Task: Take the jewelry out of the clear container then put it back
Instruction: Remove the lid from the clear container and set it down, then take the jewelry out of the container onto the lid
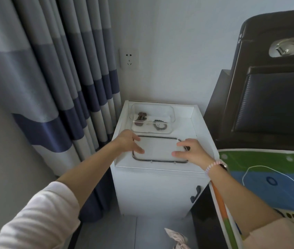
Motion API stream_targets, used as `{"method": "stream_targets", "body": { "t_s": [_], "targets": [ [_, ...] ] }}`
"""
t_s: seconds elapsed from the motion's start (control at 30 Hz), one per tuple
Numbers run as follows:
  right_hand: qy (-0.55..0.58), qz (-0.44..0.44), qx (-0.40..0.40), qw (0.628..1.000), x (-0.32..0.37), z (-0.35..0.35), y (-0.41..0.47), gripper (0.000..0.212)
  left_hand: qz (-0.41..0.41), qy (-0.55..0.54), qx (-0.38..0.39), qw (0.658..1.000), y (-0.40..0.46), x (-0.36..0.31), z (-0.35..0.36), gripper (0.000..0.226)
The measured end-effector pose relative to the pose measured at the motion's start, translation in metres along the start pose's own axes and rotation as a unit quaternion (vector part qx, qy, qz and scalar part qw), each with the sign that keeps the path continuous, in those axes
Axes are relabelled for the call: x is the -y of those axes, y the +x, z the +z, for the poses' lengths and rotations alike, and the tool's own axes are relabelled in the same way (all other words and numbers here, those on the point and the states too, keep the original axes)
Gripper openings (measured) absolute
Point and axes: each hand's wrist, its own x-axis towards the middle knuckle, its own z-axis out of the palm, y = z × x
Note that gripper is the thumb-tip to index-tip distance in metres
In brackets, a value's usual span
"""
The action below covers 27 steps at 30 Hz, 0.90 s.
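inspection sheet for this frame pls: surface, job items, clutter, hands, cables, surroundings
Surface: white cabinet top, raised rim.
Job's things: clear container at the back, lid off; jewelry inside. Lid flat in front of it.
Clutter: nothing seen on the cabinet top.
Hands: left hand and right hand at the lid's two ends, fingers on it; grip unclear.
Cables: white cable on the bed cover.
Surroundings: striped curtain on the left, wall socket, dark headboard, phone on the bed.
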Motion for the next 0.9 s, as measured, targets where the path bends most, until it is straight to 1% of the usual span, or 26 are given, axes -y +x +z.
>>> {"method": "stream_targets", "body": {
  "t_s": [0.07,0.1,0.17,0.27,0.33,0.43,0.53,0.57,0.63,0.7,0.77,0.8,0.83,0.9],
  "targets": [
    [-0.047,-0.020,-0.005,0.999,-0.001,0.011,0.001,0.071,-0.003,0.061,-0.022,0.998,0.005,0.002,0.013,0.082],
    [-0.055,-0.023,-0.008,0.998,0.000,0.016,0.002,0.073,-0.007,0.097,-0.031,0.995,0.007,0.003,0.019,0.087],
    [-0.072,-0.016,-0.016,0.997,0.000,0.024,0.005,0.075,-0.014,0.166,-0.034,0.985,0.011,0.007,0.026,0.090],
    [-0.128,-0.012,-0.031,0.991,-0.002,0.030,0.007,0.076,-0.017,0.196,-0.022,0.980,0.018,0.010,0.029,0.081],
    [-0.127,-0.011,-0.034,0.991,-0.003,0.030,0.009,0.077,-0.020,0.215,-0.008,0.976,0.022,0.010,0.028,0.074],
    [-0.129,-0.013,-0.033,0.991,-0.003,0.030,0.012,0.078,-0.019,0.298,0.017,0.954,0.026,0.003,0.026,0.069],
    [-0.149,-0.017,-0.031,0.988,0.007,0.024,0.018,0.073,0.018,0.348,0.019,0.937,0.033,-0.008,0.014,0.068],
    [-0.151,-0.033,-0.044,0.987,0.014,0.019,0.023,0.070,0.036,0.343,0.012,0.939,0.037,-0.012,0.006,0.067],
    [-0.113,-0.061,-0.082,0.988,0.035,0.005,0.038,0.064,0.070,0.280,-0.033,0.957,0.049,-0.021,-0.017,0.061],
    [-0.043,-0.079,-0.117,0.989,0.058,-0.010,0.060,0.057,0.090,0.174,-0.115,0.974,0.062,-0.033,-0.041,0.046],
    [-0.007,-0.095,-0.144,0.985,0.079,-0.021,0.088,0.047,0.089,0.091,-0.196,0.972,0.080,-0.044,-0.055,0.036],
    [0.002,-0.095,-0.147,0.985,0.087,-0.023,0.102,0.044,0.075,0.079,-0.214,0.971,0.091,-0.049,-0.058,0.035],
    [0.003,-0.091,-0.139,0.986,0.095,-0.023,0.117,0.044,0.058,0.090,-0.214,0.971,0.101,-0.054,-0.058,0.035],
    [-0.012,-0.063,-0.103,0.993,0.105,-0.016,0.144,0.050,0.029,0.176,-0.173,0.969,0.120,-0.061,-0.053,0.041]
  ]
}}
